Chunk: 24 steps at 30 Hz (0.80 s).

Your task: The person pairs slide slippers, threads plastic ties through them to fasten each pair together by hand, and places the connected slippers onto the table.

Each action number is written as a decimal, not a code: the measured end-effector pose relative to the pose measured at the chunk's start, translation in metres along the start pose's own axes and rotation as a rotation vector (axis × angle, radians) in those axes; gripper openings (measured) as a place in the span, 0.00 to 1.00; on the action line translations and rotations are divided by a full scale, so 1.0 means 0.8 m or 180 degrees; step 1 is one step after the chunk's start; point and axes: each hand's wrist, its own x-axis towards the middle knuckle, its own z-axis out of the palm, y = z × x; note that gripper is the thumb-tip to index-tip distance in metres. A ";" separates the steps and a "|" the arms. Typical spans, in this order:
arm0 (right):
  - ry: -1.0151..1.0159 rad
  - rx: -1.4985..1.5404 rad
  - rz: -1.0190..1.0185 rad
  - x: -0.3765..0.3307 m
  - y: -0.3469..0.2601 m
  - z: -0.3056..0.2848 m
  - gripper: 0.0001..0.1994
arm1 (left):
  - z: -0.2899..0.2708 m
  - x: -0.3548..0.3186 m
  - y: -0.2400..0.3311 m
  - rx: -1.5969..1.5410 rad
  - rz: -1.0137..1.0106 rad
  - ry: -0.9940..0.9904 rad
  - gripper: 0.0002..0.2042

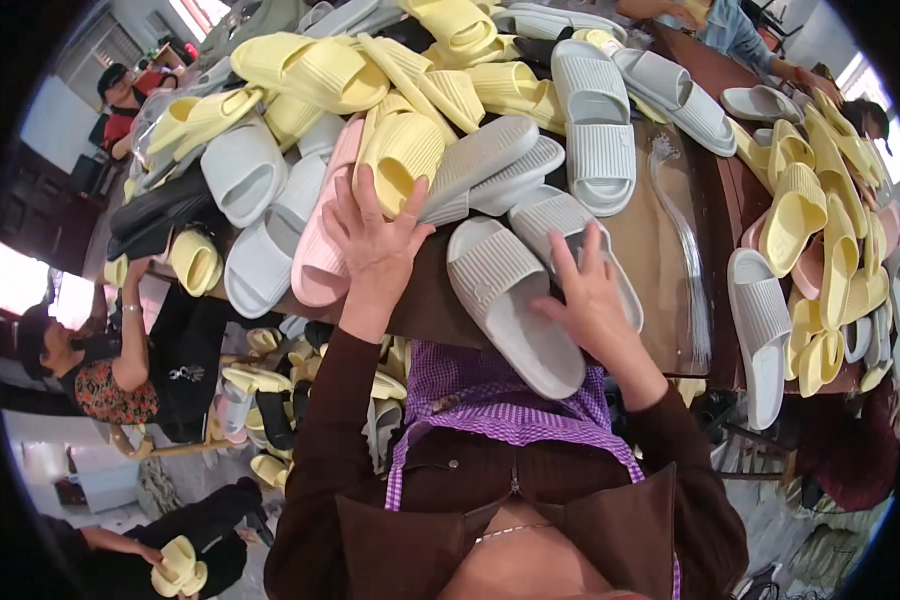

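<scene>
The person wears a dark brown jacket (570, 482) with long sleeves (316, 440), a broad pointed collar (400, 545), a front zip (515, 485), a purple-and-white checked apron (510, 424) and a thin pale necklace (510, 530), the left hand (382, 250) and right hand (597, 305) bare.

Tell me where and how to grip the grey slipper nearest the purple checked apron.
Probably best to pinch the grey slipper by its heel, coming from the apron side: the heel juts past the table edge, leaving its underside reachable, and the strap lies at its far end.
</scene>
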 end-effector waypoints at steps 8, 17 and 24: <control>0.0652 -0.0118 -0.0105 0.096 0.014 0.071 0.36 | 0.067 0.033 -0.009 0.0243 0.0041 0.0116 0.37; 0.0672 0.0214 0.0042 0.129 0.012 0.059 0.30 | 0.107 0.050 -0.019 0.0448 -0.0151 0.0179 0.31; 0.1565 -0.0087 0.0575 0.039 0.141 -0.030 0.12 | 0.036 0.035 0.017 -0.0834 -0.0150 0.0304 0.24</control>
